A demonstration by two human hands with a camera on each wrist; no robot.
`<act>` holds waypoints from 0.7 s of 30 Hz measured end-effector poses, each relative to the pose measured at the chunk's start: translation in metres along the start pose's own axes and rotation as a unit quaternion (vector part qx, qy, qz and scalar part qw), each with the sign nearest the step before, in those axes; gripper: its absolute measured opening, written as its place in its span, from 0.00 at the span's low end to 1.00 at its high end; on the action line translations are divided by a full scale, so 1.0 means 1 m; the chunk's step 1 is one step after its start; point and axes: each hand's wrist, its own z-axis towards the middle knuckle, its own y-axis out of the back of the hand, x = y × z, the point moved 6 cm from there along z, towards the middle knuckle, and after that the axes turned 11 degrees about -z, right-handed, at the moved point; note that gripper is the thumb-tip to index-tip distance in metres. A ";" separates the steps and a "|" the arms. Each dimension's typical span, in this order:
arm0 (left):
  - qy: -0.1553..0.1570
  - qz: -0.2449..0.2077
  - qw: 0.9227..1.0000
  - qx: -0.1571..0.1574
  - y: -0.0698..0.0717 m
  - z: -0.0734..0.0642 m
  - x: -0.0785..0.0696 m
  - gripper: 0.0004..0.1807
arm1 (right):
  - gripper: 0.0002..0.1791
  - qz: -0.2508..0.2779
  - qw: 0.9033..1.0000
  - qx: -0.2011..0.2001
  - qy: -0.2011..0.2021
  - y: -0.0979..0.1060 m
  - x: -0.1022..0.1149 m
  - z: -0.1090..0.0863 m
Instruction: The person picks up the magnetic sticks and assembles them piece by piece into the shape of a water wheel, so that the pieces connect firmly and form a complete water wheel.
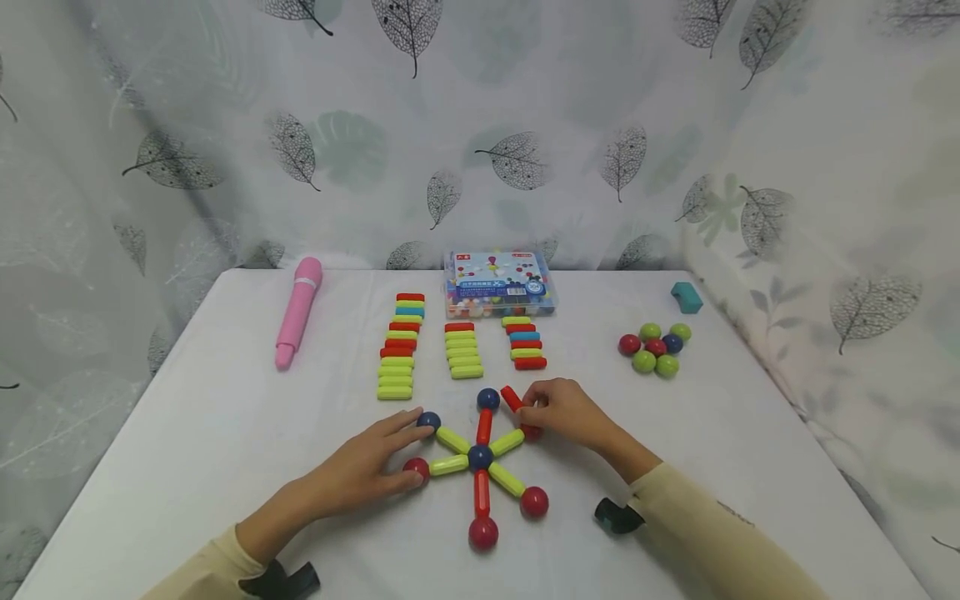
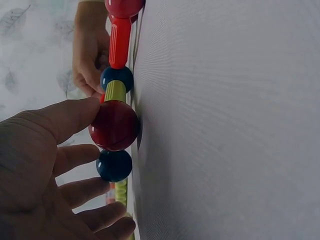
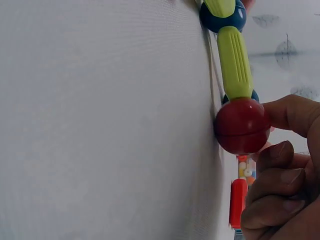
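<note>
A star of sticks and balls lies on the table around a blue hub ball, with red and lime sticks running outward. My left hand rests at its left side, fingers fairly straight. The thumb touches a red ball, and fingertips reach a blue ball. At the upper right, my right hand pinches a short red stick, slanted beside the top blue ball. Just under those fingertips is a red ball, partly hidden. Whether stick and ball are joined cannot be seen.
Behind the star, red, lime and blue sticks lie in three columns. A clear lidded box stands at the back. Loose balls and a teal piece are at right, a pink cylinder at left.
</note>
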 end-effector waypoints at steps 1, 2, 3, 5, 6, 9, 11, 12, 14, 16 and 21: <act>-0.001 0.001 1.000 -0.001 0.000 0.000 0.000 0.35 | 0.09 -0.006 1.000 0.002 0.002 0.000 0.000 0.000; -0.002 0.003 1.000 0.000 0.000 0.000 0.000 0.35 | 0.08 -0.015 1.000 0.005 0.006 0.000 0.001 0.000; 0.000 0.001 1.000 0.000 0.001 0.000 0.000 0.35 | 0.08 -0.021 1.000 0.010 0.010 0.000 0.002 0.001; -0.001 0.003 1.000 0.001 0.001 0.000 0.000 0.36 | 0.08 -0.034 0.999 0.023 0.020 0.000 0.004 0.002; -0.001 0.003 1.000 0.001 0.001 0.000 0.000 0.36 | 0.09 -0.039 0.999 0.029 0.023 0.000 0.005 0.003; -0.001 0.003 1.000 0.002 0.001 0.000 -0.001 0.36 | 0.09 -0.054 0.997 0.044 0.023 0.000 0.008 0.004; -0.001 0.004 1.000 0.001 0.001 0.001 -0.001 0.36 | 0.09 -0.061 0.997 0.049 0.019 0.000 0.010 0.004; -0.002 0.005 1.000 0.001 0.001 0.001 -0.001 0.36 | 0.09 -0.065 0.996 0.050 0.018 0.000 0.011 0.004; -0.002 0.006 1.000 -0.001 0.001 0.001 -0.002 0.36 | 0.08 -0.071 0.996 0.051 0.018 0.000 0.013 0.004; -0.001 0.007 1.000 -0.002 0.001 0.000 -0.002 0.36 | 0.08 -0.073 0.996 0.050 0.019 0.000 0.015 0.004; -0.002 0.008 1.000 -0.001 0.000 0.000 -0.002 0.35 | 0.08 -0.062 0.997 0.042 0.013 -0.001 0.014 0.002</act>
